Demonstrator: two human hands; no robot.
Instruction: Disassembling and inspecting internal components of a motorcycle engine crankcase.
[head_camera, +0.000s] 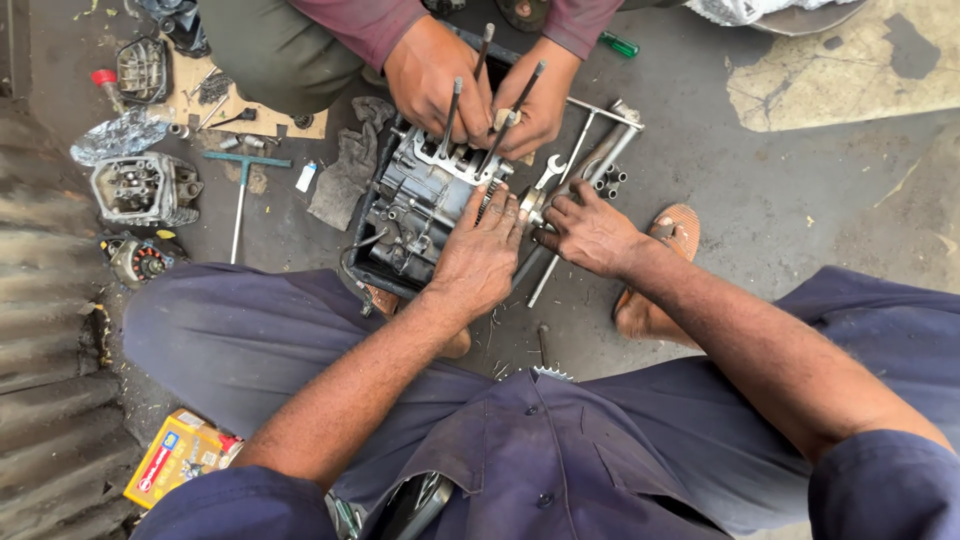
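Gritty concrete floor (760, 190) beneath ribbed metal engine case (420, 205).

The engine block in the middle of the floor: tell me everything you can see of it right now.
The engine block is a dark, greasy metal casting that sits on the concrete floor between two people. Four long studs rise from its pale top face. The left hand lies flat on its near right edge. Another person's hands grip it at the studs. The right hand rests beside it on loose tools, next to a spanner.
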